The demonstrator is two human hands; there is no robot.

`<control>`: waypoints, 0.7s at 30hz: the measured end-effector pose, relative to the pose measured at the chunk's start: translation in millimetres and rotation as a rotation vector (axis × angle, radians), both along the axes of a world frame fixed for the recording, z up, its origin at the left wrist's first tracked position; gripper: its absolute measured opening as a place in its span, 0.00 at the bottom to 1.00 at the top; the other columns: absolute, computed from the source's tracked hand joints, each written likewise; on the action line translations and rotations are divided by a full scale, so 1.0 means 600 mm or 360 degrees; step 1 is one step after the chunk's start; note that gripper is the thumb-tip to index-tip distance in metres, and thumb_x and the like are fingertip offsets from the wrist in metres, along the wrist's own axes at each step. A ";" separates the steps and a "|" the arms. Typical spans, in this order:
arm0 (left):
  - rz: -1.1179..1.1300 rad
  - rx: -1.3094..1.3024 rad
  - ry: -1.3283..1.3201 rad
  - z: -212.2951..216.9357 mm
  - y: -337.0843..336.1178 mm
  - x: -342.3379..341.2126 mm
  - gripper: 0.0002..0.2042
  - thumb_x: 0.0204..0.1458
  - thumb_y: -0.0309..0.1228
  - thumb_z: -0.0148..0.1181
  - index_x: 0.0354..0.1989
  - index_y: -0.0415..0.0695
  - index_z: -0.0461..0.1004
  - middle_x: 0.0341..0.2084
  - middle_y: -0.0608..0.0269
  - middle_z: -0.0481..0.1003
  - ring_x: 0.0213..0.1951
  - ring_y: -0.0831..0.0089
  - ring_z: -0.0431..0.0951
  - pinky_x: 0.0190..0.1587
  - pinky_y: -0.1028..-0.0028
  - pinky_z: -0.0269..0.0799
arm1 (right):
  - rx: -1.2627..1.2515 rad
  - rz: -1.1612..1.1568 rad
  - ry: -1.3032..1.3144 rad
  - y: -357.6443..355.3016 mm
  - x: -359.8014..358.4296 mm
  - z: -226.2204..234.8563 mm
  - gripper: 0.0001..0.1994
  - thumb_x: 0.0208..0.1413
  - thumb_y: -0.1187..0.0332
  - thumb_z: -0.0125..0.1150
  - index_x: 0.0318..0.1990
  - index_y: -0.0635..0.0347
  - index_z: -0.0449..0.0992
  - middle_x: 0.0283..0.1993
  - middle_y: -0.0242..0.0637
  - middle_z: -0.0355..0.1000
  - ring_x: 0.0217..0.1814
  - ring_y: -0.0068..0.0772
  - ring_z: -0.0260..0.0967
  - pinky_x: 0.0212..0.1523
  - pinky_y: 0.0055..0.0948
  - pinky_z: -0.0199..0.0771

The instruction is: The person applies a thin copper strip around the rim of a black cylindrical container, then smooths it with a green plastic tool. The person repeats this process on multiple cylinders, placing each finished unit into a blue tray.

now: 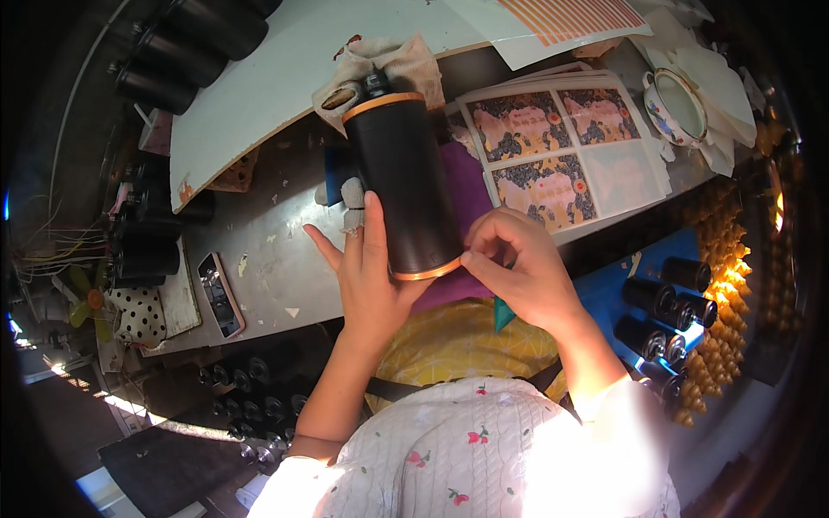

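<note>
A black cylinder (401,181) with a copper-coloured band round each end stands tilted in front of me, its far end by a crumpled white cloth (414,65). My left hand (371,276) holds it low on its left side, the index finger lying along the wall and the other fingers partly spread. At the near end, my right hand (515,263) pinches thumb and finger together at the right edge of the copper-coloured band (427,271). Whether a loose end of the band sits between those fingertips is too small to tell. Purple cloth (462,186) lies behind the cylinder.
Printed sheets (535,147) lie right of the cylinder, with a patterned enamel pot (675,108) beyond. A phone (221,295) rests on the metal table at left. More black cylinders stand at upper left (155,78), lower left and on blue at right (643,298), near gold-coloured cones (721,319).
</note>
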State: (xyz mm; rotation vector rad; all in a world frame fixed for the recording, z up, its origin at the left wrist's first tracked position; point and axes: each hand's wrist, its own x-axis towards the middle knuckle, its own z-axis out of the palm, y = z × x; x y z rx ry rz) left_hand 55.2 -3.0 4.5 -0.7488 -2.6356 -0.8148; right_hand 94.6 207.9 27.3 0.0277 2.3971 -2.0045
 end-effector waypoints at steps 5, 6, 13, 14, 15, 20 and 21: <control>-0.0009 -0.0118 -0.0150 -0.015 -0.022 -0.005 0.53 0.50 0.51 0.67 0.76 0.35 0.43 0.59 0.48 0.70 0.70 0.45 0.57 0.66 0.34 0.09 | -0.0005 -0.0095 -0.0045 -0.002 0.006 0.004 0.05 0.54 0.75 0.64 0.33 0.64 0.74 0.33 0.32 0.72 0.34 0.25 0.67 0.33 0.26 0.66; 0.0002 -0.0226 -0.0168 -0.014 -0.026 -0.004 0.53 0.51 0.52 0.65 0.76 0.34 0.42 0.62 0.48 0.69 0.73 0.43 0.52 0.66 0.34 0.08 | -0.0031 -0.0107 -0.0068 -0.003 0.008 0.006 0.04 0.54 0.75 0.64 0.34 0.63 0.74 0.34 0.32 0.73 0.34 0.26 0.68 0.33 0.26 0.67; -0.0065 0.0048 -0.0345 -0.038 -0.038 0.081 0.53 0.52 0.54 0.63 0.75 0.32 0.39 0.71 0.41 0.55 0.74 0.37 0.45 0.70 0.38 0.15 | 0.0224 -0.0104 0.0371 -0.005 0.040 -0.013 0.17 0.50 0.79 0.65 0.50 0.60 0.80 0.51 0.40 0.79 0.34 0.30 0.73 0.35 0.27 0.71; -0.0068 0.0024 -0.0350 -0.042 -0.039 0.093 0.54 0.53 0.55 0.62 0.75 0.31 0.38 0.70 0.40 0.55 0.74 0.40 0.47 0.70 0.38 0.14 | 0.0329 -0.0089 0.0522 -0.006 0.042 -0.020 0.19 0.49 0.80 0.64 0.52 0.61 0.80 0.53 0.43 0.78 0.35 0.31 0.74 0.36 0.27 0.72; -0.0071 -0.0001 -0.0355 -0.044 -0.040 0.104 0.54 0.54 0.55 0.61 0.75 0.30 0.37 0.70 0.39 0.55 0.73 0.43 0.49 0.70 0.38 0.14 | 0.0435 -0.0074 0.0673 -0.007 0.045 -0.023 0.22 0.48 0.81 0.64 0.53 0.63 0.80 0.55 0.46 0.77 0.36 0.32 0.74 0.37 0.27 0.73; -0.0128 -0.0100 -0.0238 -0.051 -0.035 0.119 0.55 0.53 0.53 0.64 0.74 0.30 0.37 0.62 0.41 0.61 0.65 0.47 0.59 0.70 0.34 0.17 | 0.0784 -0.0082 0.0786 -0.022 0.059 -0.027 0.28 0.42 0.79 0.68 0.57 0.56 0.80 0.58 0.50 0.75 0.35 0.39 0.74 0.38 0.30 0.75; -0.0116 -0.0073 -0.0214 -0.052 -0.032 0.119 0.55 0.51 0.54 0.65 0.75 0.30 0.40 0.55 0.43 0.64 0.59 0.48 0.64 0.69 0.32 0.19 | 0.0794 -0.0086 0.0790 -0.023 0.059 -0.026 0.28 0.42 0.79 0.68 0.57 0.55 0.80 0.58 0.50 0.75 0.35 0.38 0.74 0.37 0.30 0.75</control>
